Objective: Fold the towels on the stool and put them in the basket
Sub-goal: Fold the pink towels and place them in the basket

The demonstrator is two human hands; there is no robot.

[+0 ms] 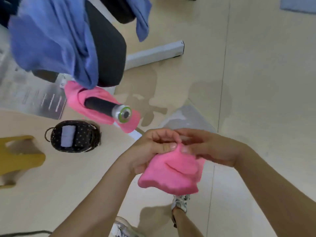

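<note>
A pink towel (171, 173) is held up in mid-air above the floor (256, 100), and it's gripped from both sides. Its top edge is pinched by the left hand (153, 146), thumb and curled fingers (168, 147) clamped on the cloth. The same edge is pinched just beside it by the right hand (210, 147), whose fingers are closed on the fabric too. Below the hands the towel is seen hanging bunched and partly doubled over. Down on the floor to the left, a dark dotted basket (83, 142) is seen, with a folded grey-blue towel (68, 135) laid inside. A yellow stool (22, 156) is set near the basket, blurred. Further back, a second pink towel (75, 100) is draped over a black handle (100, 105), and a blue towel (51, 40) is slung across a black seat (109, 48).
</note>
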